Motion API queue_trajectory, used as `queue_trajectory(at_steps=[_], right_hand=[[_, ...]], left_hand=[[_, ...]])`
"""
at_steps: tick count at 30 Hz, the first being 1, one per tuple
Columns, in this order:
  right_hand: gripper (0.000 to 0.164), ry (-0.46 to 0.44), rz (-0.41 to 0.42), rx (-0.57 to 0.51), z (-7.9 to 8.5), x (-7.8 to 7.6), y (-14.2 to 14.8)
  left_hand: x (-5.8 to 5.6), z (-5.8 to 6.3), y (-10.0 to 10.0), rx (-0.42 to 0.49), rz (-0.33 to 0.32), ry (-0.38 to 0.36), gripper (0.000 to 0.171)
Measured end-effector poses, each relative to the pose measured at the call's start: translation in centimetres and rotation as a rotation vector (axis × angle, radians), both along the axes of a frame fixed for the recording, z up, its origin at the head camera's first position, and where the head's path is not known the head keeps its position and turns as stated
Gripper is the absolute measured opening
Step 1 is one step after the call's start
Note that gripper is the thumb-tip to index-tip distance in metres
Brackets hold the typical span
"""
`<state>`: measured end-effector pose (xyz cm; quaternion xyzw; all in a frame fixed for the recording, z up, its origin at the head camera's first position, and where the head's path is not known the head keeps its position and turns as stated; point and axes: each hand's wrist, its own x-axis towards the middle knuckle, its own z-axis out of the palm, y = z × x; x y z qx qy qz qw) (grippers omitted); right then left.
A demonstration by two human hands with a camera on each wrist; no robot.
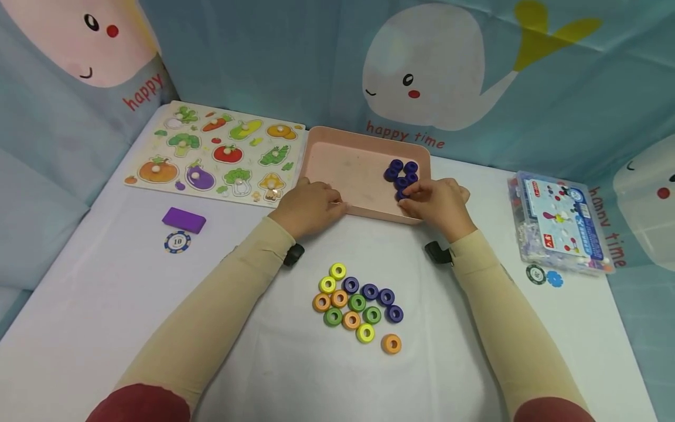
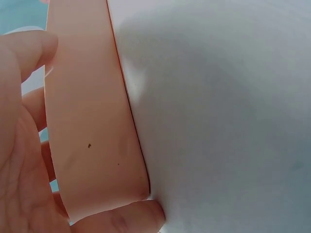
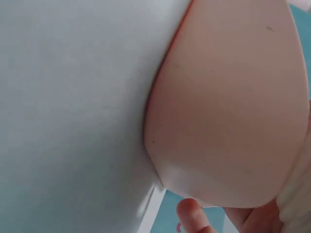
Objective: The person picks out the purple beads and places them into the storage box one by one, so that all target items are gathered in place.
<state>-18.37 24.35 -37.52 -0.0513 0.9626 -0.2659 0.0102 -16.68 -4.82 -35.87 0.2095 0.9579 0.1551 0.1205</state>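
A shallow pink tray (image 1: 345,158) stands near the back of the table with several dark purple rings (image 1: 396,164) in its right part. My left hand (image 1: 311,205) grips the tray's near left corner; in the left wrist view its thumb (image 2: 41,46) is at the rim and a finger rests around the outside corner. Over the tray's right end, my right hand (image 1: 443,202) has thumb and forefinger around the nearest purple ring, pinching it. From the right wrist, the tray wall (image 3: 228,107) hides that ring, and one fingertip (image 3: 189,211) shows beyond the wall.
Yellow, orange, green and purple rings (image 1: 357,302) lie grouped in front of the tray. A vegetable puzzle board (image 1: 205,140) sits at back left, above a purple block (image 1: 184,220) and a chip (image 1: 177,241). To the right are a clear plastic box (image 1: 561,223) and another chip (image 1: 535,274).
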Motion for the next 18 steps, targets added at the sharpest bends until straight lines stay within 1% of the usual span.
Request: queue_trajectory(at_steps=[5, 8, 11, 13, 15, 18], right_hand=[[0.025, -0.036, -0.033, 0.01, -0.2, -0.7, -0.2], [0.027, -0.002, -0.056, 0.011, -0.1, -0.1, -0.3], [0.026, 0.091, -0.061, -0.017, 0.5, 1.4, -0.3], [0.022, 0.149, -0.04, -0.046, 1.1, 2.7, -0.4], [0.017, 0.182, 0.01, -0.072, 1.6, 4.4, -0.5], [0.012, 0.182, 0.14, -0.1, 1.8, 7.1, -0.8]], left_hand=[[0.0, -0.2, 0.0, 0.007, 0.006, -0.003, 0.047], [0.0, -0.4, 0.0, 0.014, 0.011, -0.007, 0.047], [0.1, -0.4, 0.1, 0.016, 0.013, -0.006, 0.047], [0.1, -0.3, 0.0, 0.016, 0.014, -0.005, 0.047], [0.1, -0.3, 0.0, 0.014, 0.013, -0.001, 0.047], [0.1, -0.2, -0.1, 0.01, 0.015, 0.003, 0.047]])
